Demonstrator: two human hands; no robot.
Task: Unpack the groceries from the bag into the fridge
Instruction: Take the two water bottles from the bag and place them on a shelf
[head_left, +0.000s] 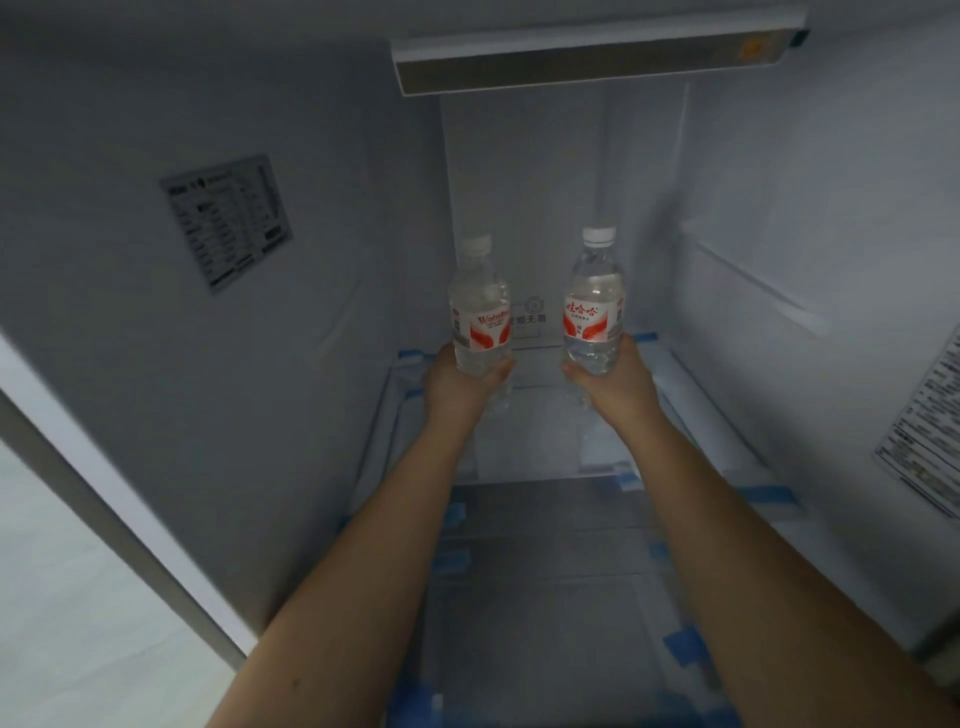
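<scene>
We note a clear glass shelf (545, 530) inside the fridge (311, 291), blue tape strips (774, 496) along its edges. Nothing visibly rests on it.

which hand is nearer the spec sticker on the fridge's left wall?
Left. The left hand, gripping a water bottle, sits right of and below the sticker; the right hand, gripping another bottle, is farther right.

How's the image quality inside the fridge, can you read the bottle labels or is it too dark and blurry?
Head view: dim, bluish light; the left bottle and right bottle are fairly sharp, red-and-white labels partly legible; wall sticker and blue tape smeared by blur; wide-angle lens bends the edges.
</scene>
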